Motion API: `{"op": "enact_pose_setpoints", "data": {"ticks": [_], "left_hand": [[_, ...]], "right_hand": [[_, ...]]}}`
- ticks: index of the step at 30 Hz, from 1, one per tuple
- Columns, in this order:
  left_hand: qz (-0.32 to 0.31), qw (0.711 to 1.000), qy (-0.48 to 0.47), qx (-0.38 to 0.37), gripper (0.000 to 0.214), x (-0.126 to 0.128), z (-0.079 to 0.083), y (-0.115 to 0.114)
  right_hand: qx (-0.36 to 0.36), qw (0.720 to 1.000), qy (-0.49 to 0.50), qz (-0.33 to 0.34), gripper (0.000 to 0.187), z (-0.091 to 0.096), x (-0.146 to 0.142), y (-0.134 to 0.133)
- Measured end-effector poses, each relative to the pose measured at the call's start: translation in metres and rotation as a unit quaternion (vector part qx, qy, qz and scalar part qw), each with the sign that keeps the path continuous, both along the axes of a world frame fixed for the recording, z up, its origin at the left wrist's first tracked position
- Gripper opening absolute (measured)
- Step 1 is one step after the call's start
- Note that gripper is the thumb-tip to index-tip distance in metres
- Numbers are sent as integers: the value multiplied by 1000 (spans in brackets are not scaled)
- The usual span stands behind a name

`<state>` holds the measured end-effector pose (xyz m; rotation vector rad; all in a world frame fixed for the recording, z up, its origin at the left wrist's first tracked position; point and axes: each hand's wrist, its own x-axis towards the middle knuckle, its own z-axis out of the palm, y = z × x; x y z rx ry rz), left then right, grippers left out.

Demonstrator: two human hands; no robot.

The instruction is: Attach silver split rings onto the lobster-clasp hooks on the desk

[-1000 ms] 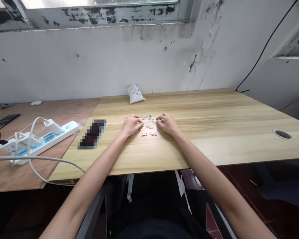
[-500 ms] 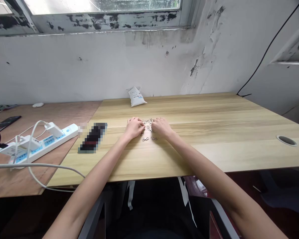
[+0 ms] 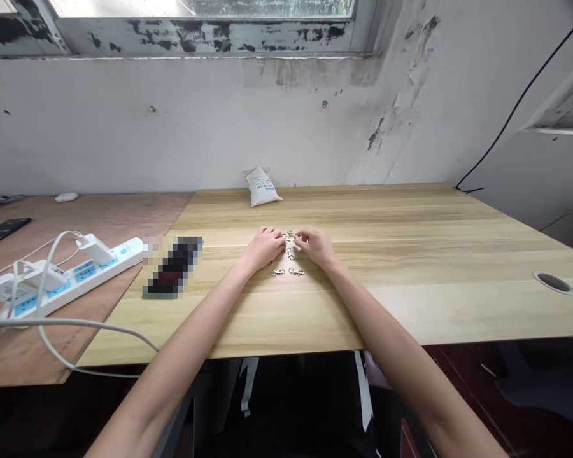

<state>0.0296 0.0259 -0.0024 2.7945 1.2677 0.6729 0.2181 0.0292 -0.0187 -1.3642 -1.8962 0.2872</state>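
Several small silvery lobster clasps lie on the light wood table between my hands. One clasp [image 3: 290, 254] rests in the middle, and two others, a left clasp [image 3: 278, 272] and a right clasp [image 3: 297, 271], lie nearer to me. My left hand [image 3: 266, 247] rests palm down at the left of the group, its fingers curled together; whatever is under the fingertips is hidden. From the right, my right hand [image 3: 316, 247] has thumb and forefinger pinched at a clasp [image 3: 290, 238] at the far end of the group. Fine detail there is too small to make out.
A white plastic packet [image 3: 261, 187] stands near the wall. At left are a blurred-out dark phone-like object [image 3: 174, 267], a white power strip [image 3: 83, 277] with plugs, and a loose cable [image 3: 100, 326]. A round cable hole [image 3: 552, 282] is at the right.
My right hand has turned from a closed fist to a pinch, its thumb and forefinger now showing. My left hand has shifted slightly right. The camera view has moved a little.
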Motion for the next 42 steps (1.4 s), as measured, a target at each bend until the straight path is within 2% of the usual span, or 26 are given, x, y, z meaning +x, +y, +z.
{"op": "enact_pose_setpoints", "data": {"ticks": [6, 10, 14, 19, 22, 24, 28, 33, 42], "left_hand": [[13, 995, -90, -48, 14, -7, 1, -3], [18, 976, -185, -116, 16, -11, 4, -3], [16, 937, -289, -196, 26, -13, 3, -3], [20, 887, -389, -249, 43, -13, -1, -4], [17, 869, -417, -267, 50, -16, -2, -6], [19, 862, -427, -272, 48, -20, -4, -8], [31, 854, -440, -276, 38, -26, -8, -11], [37, 850, -448, -274, 39, -25, -7, -17], [13, 877, -410, -251, 33, -25, -5, -25]], "right_hand": [[-21, 980, 197, 22, 25, 1, 3, -4], [-65, 955, 281, 63, 26, 1, 1, -5], [-120, 933, 321, 111, 30, 1, -3, -7], [-162, 913, 347, 142, 31, 2, -8, -13], [-173, 904, 362, 146, 31, 2, -9, -14], [-182, 898, 371, 150, 31, 1, -8, -14], [-204, 886, 384, 160, 30, -1, -8, -15], [-225, 878, 380, 187, 33, -1, -10, -17], [-205, 890, 349, 211, 42, -6, -14, -15]]}}
